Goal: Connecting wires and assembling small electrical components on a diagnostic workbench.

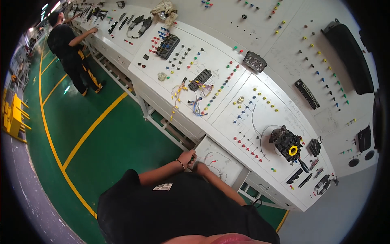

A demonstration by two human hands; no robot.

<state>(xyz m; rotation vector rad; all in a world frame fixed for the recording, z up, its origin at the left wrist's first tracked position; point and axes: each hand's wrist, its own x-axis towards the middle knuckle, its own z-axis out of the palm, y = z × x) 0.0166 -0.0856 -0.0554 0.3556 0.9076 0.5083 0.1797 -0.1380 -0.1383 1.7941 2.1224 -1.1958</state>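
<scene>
My left hand (187, 158), with a bracelet at its wrist, is closed over the left end of a pulled-out white drawer (232, 156). Something small and dark shows at its fingers, too small to name. Close beside it, my right hand (200, 168) is curled with the fingers bent inward; what they hold, if anything, is hidden. Thin wires (214, 162), some with red ends, lie loose in the drawer to the right of both hands.
Above the drawer runs a long white bench with coloured sockets, a black connector block (200, 79) with loose wires, and a steering column switch (287, 144). A person (67, 49) stands at the bench's far left. Yellow racks (15, 116) stand at the left.
</scene>
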